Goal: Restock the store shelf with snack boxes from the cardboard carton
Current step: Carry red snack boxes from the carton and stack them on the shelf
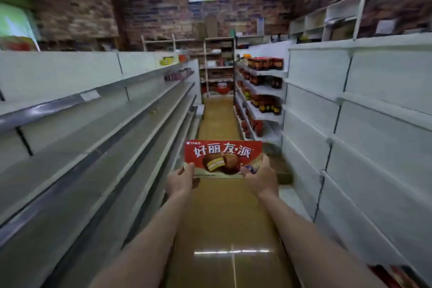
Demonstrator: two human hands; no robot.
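Two hands, our left hand (181,179) and right hand (259,176), grip the flat red cardboard snack box (222,159) by its bottom corners, up over the aisle at 12 o'clock. Next, we think, it goes onto the grey metal shelf (93,124) at 9 o'clock.

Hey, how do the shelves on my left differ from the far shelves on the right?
The left shelves look nearly bare, grey and close by; the far right shelves are white and lined with dark jars. Both run along the same aisle, in several tiers.
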